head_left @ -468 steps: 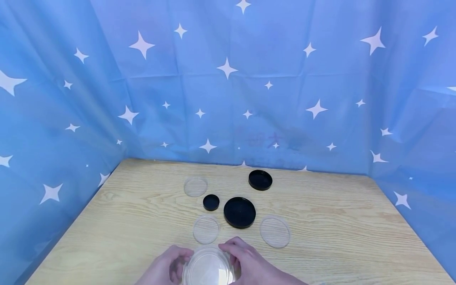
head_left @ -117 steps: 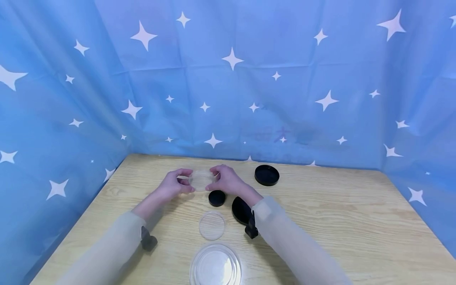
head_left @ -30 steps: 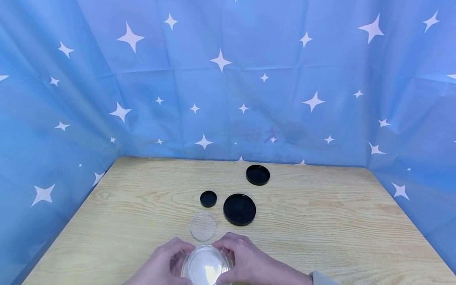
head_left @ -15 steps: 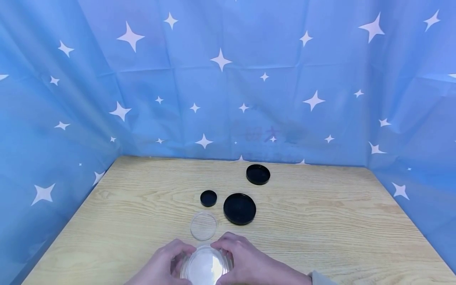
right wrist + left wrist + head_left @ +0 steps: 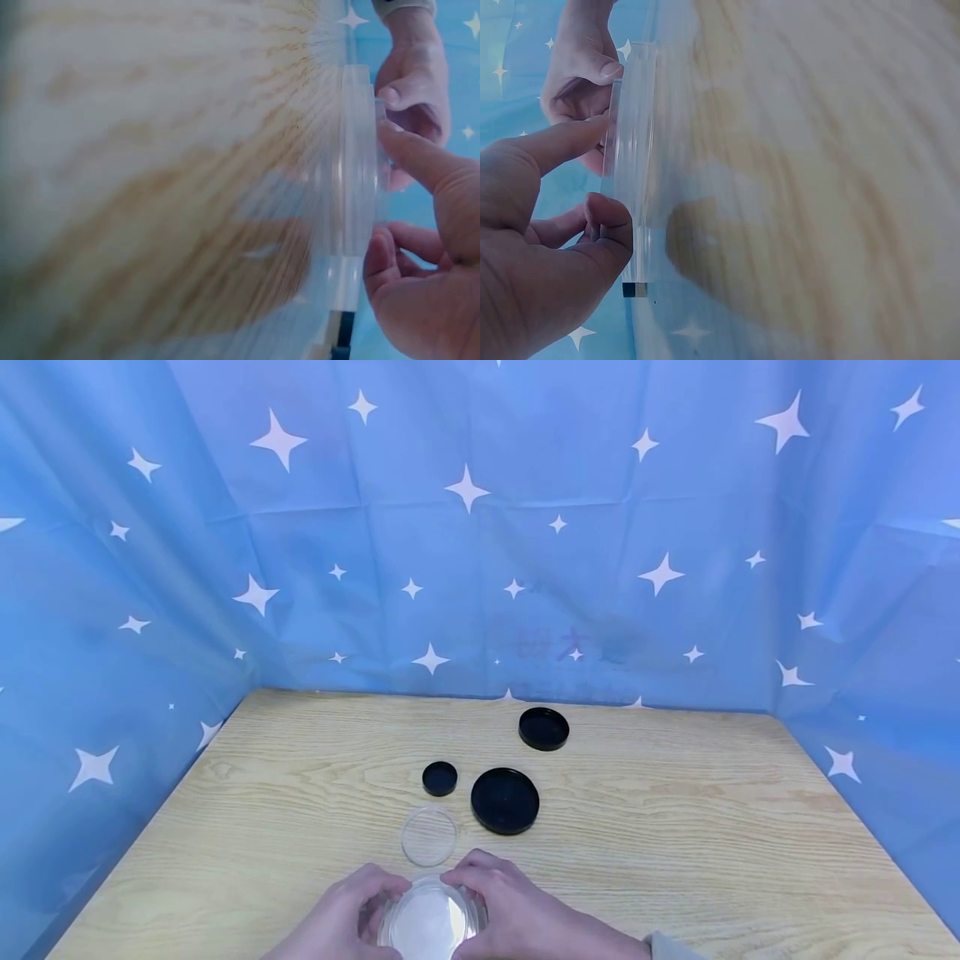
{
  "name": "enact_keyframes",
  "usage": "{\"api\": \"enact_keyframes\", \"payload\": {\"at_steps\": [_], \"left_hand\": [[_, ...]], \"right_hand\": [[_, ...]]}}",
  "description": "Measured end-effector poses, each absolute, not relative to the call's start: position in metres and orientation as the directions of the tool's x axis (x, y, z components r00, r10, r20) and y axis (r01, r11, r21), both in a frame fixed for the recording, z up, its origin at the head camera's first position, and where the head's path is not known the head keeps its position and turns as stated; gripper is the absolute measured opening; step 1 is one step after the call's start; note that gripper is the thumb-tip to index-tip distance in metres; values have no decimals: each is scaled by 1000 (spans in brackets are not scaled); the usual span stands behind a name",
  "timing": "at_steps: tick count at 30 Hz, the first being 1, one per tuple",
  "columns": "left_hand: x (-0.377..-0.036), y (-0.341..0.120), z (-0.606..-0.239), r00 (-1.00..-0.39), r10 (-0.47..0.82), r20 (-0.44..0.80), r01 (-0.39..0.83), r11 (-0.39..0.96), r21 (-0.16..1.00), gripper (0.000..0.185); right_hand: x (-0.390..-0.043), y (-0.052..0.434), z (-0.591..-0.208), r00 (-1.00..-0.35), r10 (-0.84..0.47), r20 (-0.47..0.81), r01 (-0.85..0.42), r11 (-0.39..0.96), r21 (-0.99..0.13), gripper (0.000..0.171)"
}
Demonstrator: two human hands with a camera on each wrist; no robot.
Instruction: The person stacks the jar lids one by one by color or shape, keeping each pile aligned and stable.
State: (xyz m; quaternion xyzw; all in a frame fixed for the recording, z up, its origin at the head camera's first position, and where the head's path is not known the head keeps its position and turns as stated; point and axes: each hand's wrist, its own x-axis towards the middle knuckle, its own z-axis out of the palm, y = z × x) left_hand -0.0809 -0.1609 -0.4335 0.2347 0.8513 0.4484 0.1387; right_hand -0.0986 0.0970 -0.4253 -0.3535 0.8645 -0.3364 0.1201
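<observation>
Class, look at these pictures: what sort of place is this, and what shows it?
Probably a staged recording booth, not a lived-in room: a blue star-printed cloth curtains off a wooden table, which bears only black lids and clear round dishes.

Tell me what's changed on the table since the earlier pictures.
Two clear dishes have left the table: the far left one, which both hands lifted, and the right one. The left hand and right hand are back gripping the clear dish stack at the near edge. The three black lids and the small clear dish stayed put.
</observation>
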Motion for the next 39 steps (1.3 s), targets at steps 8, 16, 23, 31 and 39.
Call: {"api": "enact_keyframes", "payload": {"at_steps": [8,16,23,31,39], "left_hand": [[-81,-162,-433,-857,511,-70,223,489,843,61],[-80,-163,-436,-852,520,-56,221,456,862,59],[-78,-164,-437,-857,514,-32,236,448,862,59],[-88,-165,-433,-849,516,117,319,324,890,58],[-126,-169,-428,-900,427,86,234,307,923,65]], "right_hand": [[-99,97,-428,-708,-705,42,-542,505,-671,64],[-100,99,-432,-683,-724,94,-578,458,-675,64],[-102,105,-427,-684,-719,123,-579,433,-691,69],[-121,107,-419,-723,-670,168,-577,451,-681,64],[-153,104,-421,-793,-590,151,-486,464,-741,54]]}}
